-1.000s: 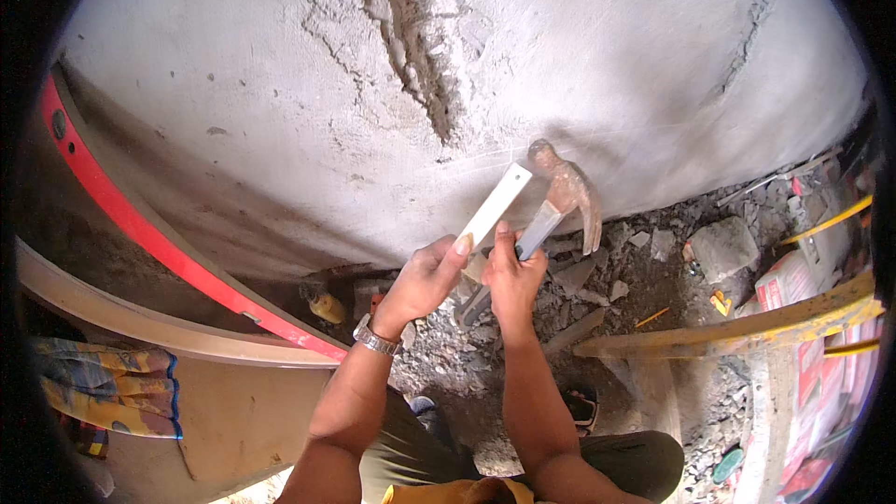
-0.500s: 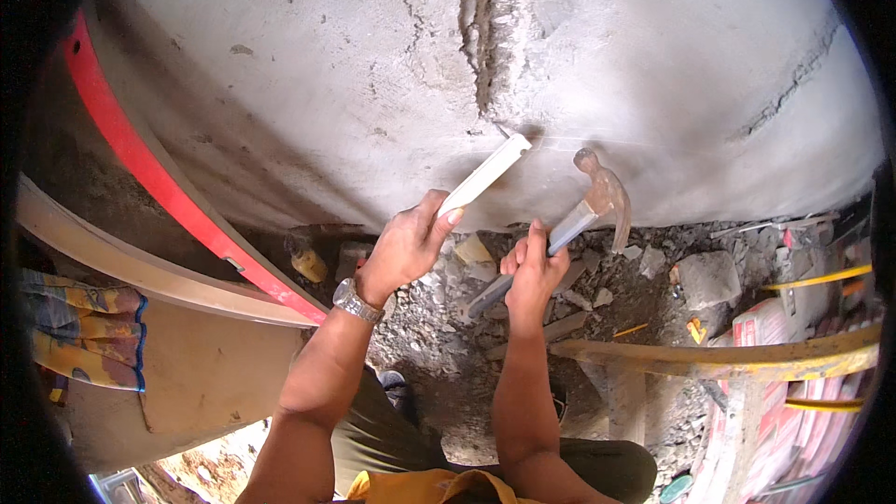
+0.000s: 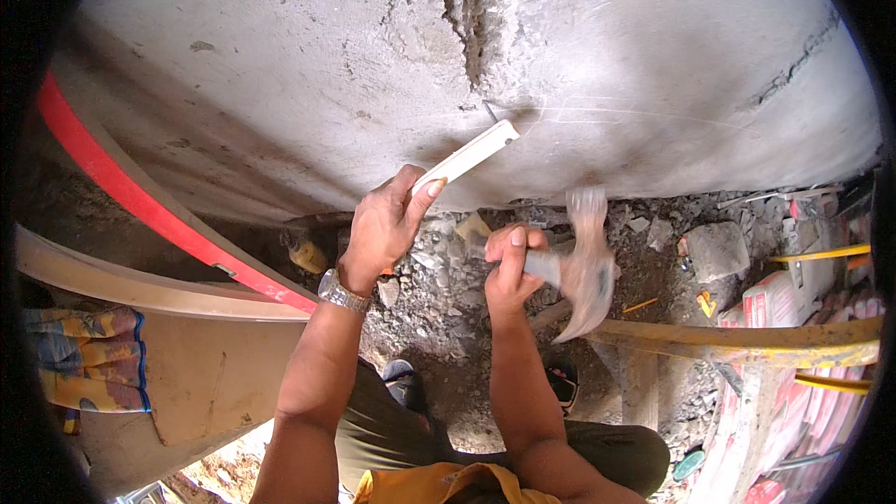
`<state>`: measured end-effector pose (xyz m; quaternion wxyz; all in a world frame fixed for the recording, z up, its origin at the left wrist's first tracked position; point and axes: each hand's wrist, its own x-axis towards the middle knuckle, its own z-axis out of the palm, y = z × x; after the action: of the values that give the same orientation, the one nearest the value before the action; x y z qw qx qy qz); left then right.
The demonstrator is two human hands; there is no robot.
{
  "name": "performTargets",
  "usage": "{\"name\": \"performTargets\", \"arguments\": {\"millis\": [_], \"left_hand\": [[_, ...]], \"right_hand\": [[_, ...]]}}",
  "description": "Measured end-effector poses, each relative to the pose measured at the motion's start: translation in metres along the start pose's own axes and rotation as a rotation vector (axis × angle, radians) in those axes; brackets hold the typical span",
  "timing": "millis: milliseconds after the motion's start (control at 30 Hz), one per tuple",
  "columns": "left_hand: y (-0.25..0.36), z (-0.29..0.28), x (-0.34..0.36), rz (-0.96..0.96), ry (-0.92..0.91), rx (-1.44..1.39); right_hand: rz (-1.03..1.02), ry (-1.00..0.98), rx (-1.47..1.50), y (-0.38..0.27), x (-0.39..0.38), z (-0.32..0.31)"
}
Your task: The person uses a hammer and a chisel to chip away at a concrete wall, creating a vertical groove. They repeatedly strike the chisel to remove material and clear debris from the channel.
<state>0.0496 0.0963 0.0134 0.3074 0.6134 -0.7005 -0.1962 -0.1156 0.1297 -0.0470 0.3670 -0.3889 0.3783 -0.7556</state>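
Note:
A white, straight, square-edged bar (image 3: 467,153) is in my left hand (image 3: 381,224), closed round its lower end with the thumb along it. At the bar's upper end a thin dark metal spike (image 3: 490,111) slants up to the grey plastered wall (image 3: 653,65), just below the bottom of a rough vertical groove (image 3: 464,23). How spike and bar join is not clear. My right hand (image 3: 513,266) grips a claw hammer (image 3: 590,266) by its grey handle. Its rusty head is smeared by motion, apart from both bar and wall.
A red level-like bar (image 3: 168,215) and a pale curved-looking board (image 3: 140,273) lean at left, near a patterned cloth (image 3: 89,359). Rubble (image 3: 429,317) and a concrete chunk (image 3: 717,250) lie along the wall's foot. A yellowish beam (image 3: 747,343) crosses at right over pink-white packs (image 3: 775,299).
The hammer has swung down and back from the wall, its head turning lower. My right hand has shifted left. My left hand and the white bar sit slightly further left as the view shifts.

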Motion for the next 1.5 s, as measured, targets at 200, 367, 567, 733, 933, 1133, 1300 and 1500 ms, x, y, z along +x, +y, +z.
{"name": "performTargets", "arguments": {"millis": [200,367,567,733,933,1133,1300,1500], "left_hand": [[-0.003,-0.001,0.008,0.016,0.013,-0.107],[-0.012,-0.003,0.007,0.044,0.002,-0.117],[-0.013,-0.003,0.011,-0.055,-0.05,-0.133],[-0.026,0.001,0.014,-0.034,-0.063,-0.153],[-0.029,0.01,0.016,0.006,-0.035,-0.266],[-0.03,0.012,0.018,-0.108,-0.017,-0.419],[-0.025,0.027,0.014,-0.12,-0.088,-0.471],[-0.01,0.051,0.015,-0.032,-0.163,-0.65]], "right_hand": [[0.121,-0.005,-0.549,0.075,-0.005,-0.02],[-0.076,-0.028,-0.57,0.053,-0.005,-0.011],[0.145,-0.026,-0.538,0.059,0.0,-0.006],[0.091,-0.001,-0.738,0.05,-0.007,0.002],[0.161,-0.096,-0.521,0.054,-0.009,-0.009],[0.135,-0.034,-0.443,0.063,0.018,-0.003],[0.252,0.044,-0.009,0.038,0.003,-0.014],[0.374,0.047,-0.122,0.02,0.015,-0.032]]}}
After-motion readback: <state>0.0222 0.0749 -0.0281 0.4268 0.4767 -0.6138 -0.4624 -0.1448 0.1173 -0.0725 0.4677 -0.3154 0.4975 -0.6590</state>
